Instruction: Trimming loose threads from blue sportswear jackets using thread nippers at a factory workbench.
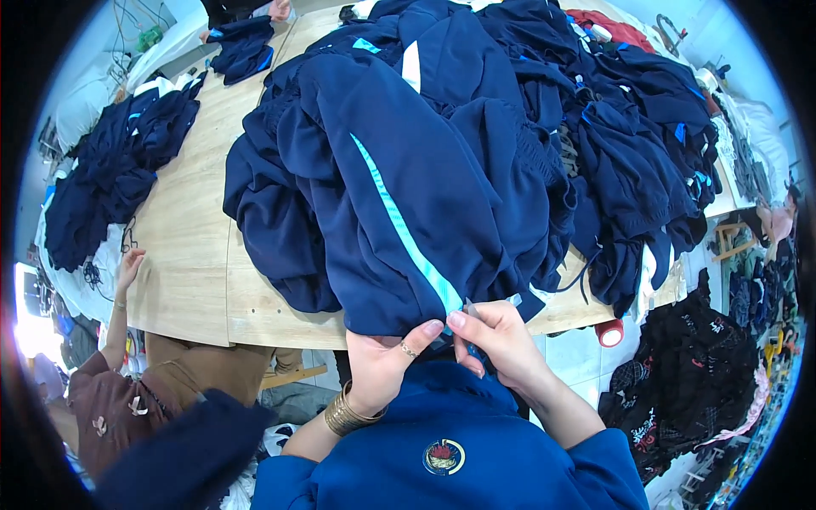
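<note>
A navy garment (408, 195) with a tapering light blue stripe (395, 217) lies over the near side of a heap, its lower edge at the table's front. My left hand (384, 361), with a ring and several bangles, grips that edge, thumb on top and fingers hidden underneath. Close beside it, my right hand (497, 340) pinches the same edge where the stripe ends, its thumb pointing toward the left thumb. A small shiny bit shows by the right fingers; I cannot tell what it is.
More navy garments (637, 170) cover the wooden table's (183, 246) right side; another pile (110, 187) sits at the left. A co-worker's hand (129, 268) is at the left edge, and another person handles a navy piece (242, 49) at the far end. Black clothes (688, 374) hang lower right.
</note>
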Tool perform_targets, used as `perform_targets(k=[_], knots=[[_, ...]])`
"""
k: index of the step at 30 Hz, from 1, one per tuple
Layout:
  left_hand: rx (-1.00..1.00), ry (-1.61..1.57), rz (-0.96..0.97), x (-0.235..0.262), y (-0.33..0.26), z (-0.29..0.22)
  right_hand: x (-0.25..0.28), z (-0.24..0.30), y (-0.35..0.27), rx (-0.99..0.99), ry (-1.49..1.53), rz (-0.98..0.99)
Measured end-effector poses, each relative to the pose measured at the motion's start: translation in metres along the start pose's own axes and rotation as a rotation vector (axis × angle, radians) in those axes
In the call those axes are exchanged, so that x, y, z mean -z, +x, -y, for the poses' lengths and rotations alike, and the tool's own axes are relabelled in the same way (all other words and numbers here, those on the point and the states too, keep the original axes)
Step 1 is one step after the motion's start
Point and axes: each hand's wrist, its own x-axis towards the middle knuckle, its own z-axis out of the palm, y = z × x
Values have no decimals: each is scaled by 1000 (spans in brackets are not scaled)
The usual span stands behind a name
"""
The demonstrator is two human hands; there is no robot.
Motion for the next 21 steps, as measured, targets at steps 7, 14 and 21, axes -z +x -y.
perform_targets(k=[7, 14, 21], knots=[[102, -155, -11, -2, 2, -1, 4, -8, 1, 53, 237, 74], [113, -152, -11, -5, -2, -2, 5, -12, -2, 105, 331, 109], [115, -156, -55, -1, -2, 5, 15, -18, 0, 243, 515, 180]])
